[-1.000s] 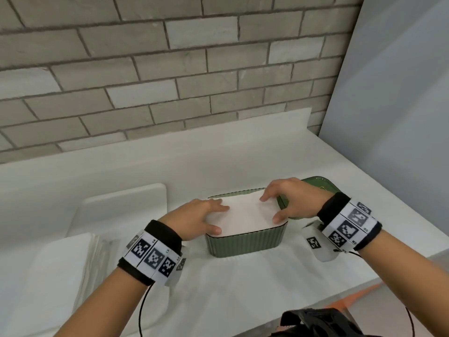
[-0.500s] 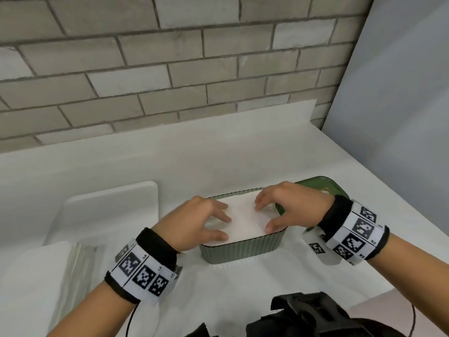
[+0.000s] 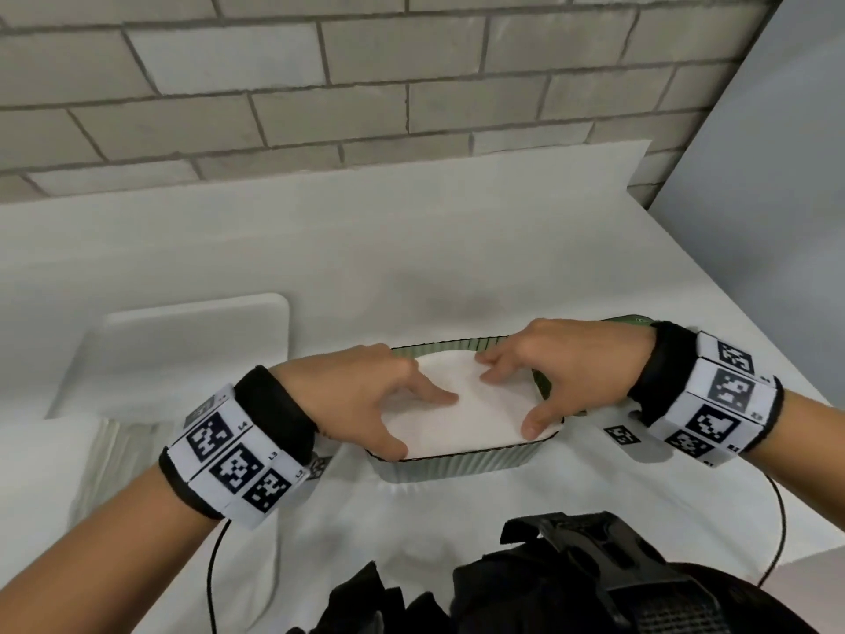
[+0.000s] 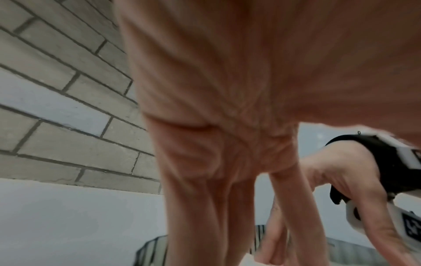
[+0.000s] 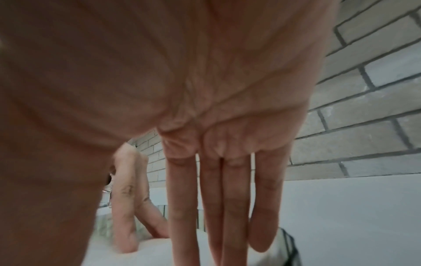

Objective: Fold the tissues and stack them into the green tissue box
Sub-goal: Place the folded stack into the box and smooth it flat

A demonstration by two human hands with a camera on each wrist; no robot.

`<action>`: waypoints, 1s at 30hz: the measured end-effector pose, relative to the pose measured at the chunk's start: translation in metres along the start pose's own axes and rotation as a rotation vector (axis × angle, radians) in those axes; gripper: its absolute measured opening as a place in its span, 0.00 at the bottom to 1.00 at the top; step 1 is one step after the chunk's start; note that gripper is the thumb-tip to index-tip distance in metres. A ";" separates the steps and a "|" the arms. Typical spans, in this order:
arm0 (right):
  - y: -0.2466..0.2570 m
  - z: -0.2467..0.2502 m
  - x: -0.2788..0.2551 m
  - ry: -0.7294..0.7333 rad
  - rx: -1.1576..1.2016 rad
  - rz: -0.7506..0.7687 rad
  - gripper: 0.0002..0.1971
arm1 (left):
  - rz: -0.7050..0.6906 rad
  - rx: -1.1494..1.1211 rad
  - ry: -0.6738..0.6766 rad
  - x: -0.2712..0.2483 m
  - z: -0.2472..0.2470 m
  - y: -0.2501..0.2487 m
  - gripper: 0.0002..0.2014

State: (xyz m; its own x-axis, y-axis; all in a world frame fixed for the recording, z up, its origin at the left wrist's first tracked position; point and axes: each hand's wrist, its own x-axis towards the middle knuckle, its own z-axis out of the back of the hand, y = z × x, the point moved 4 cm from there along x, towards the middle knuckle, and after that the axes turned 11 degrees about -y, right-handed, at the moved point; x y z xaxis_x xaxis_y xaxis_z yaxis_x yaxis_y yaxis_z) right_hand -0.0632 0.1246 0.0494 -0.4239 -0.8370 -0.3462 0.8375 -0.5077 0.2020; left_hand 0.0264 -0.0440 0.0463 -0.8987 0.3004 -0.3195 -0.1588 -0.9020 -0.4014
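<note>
The green ribbed tissue box [image 3: 462, 465] stands on the white counter, filled with a stack of folded white tissues [image 3: 475, 416]. My left hand [image 3: 393, 404] lies on the left side of the stack, its straight fingers pressing down and its thumb at the near rim. From the right, my right hand [image 3: 516, 391] presses the stack with straight fingers, thumb near the front right corner. In the right wrist view the straight fingers [image 5: 212, 207] reach down onto the white tissue [image 5: 154, 252]. The left wrist view shows the box rim [image 4: 150, 252] under the palm.
A pile of unfolded white tissues [image 3: 55, 487] lies at the near left. A white tray [image 3: 183, 345] sits behind it. The green lid [image 3: 631, 320] peeks out behind my right wrist. A brick wall [image 3: 320, 84] backs the counter. A black strap [image 3: 571, 569] lies near me.
Both hands slid inward over the tissue stack and keep pressing it down into the box. The head camera tilted down and closer.
</note>
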 end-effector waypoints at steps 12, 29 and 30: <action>-0.019 0.001 -0.024 0.036 0.021 0.029 0.16 | -0.032 0.026 -0.129 -0.021 -0.006 0.001 0.19; -0.017 0.006 -0.029 -0.155 0.348 0.078 0.01 | 0.056 -0.228 -0.138 -0.021 0.008 0.017 0.05; -0.019 0.007 -0.030 -0.193 0.405 0.059 0.02 | 0.054 -0.226 -0.159 -0.020 0.008 0.015 0.07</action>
State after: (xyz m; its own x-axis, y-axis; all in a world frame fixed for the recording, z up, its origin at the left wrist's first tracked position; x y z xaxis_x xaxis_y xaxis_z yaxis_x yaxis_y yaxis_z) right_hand -0.0683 0.1579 0.0620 -0.4679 -0.8703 -0.1541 0.6760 -0.4647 0.5719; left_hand 0.0388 -0.0665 0.0538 -0.9591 0.1853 -0.2139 -0.0300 -0.8182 -0.5742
